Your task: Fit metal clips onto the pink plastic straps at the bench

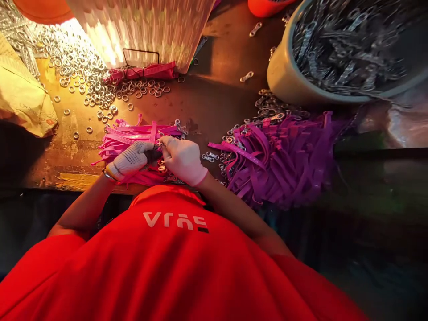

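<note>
My left hand (131,159), in a dotted white work glove, is closed in a pinch with dark fingertips. My right hand (184,159), in a plain white glove, pinches close beside it, the fingertips of both nearly touching. A small metal piece (161,137) shows at the right fingertips; what the left fingers hold is hidden. Under and behind both hands lies a pile of pink straps (125,138) with metal links at their right ends. One short pink strap (153,132) runs crosswise over the pile, just above the left fingertips.
Loose metal rings (82,67) spread across the table's left back, beside a ribbed clear container (143,31) and a tied magenta strap bundle (143,71). To the right lies a heap of purple straps (284,160). A pale bucket (281,71) of metal pieces stands behind it.
</note>
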Action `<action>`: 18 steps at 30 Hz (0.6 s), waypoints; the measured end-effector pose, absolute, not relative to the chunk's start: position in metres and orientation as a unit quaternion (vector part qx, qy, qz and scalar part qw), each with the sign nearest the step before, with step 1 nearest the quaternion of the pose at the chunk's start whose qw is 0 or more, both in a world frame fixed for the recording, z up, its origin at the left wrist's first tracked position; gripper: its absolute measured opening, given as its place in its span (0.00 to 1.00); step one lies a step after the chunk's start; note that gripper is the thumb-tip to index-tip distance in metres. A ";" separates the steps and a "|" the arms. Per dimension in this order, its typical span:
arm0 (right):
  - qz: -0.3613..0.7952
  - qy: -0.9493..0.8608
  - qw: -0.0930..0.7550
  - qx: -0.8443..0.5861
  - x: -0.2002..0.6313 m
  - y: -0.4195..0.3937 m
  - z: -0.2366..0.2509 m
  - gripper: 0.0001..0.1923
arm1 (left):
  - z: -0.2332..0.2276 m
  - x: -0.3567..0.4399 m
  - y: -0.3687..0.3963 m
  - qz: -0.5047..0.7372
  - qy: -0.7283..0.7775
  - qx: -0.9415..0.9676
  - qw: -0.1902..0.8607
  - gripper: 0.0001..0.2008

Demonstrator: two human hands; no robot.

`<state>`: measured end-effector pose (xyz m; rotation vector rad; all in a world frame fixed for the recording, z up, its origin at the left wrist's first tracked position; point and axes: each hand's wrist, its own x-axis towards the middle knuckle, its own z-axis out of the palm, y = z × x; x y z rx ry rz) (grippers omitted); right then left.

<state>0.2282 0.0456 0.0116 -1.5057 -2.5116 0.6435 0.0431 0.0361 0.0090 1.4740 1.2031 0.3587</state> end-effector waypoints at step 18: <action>0.172 -0.890 -0.102 -0.409 0.230 0.046 0.025 0.21 | 0.020 0.044 0.023 0.149 0.556 0.702 0.419 0.13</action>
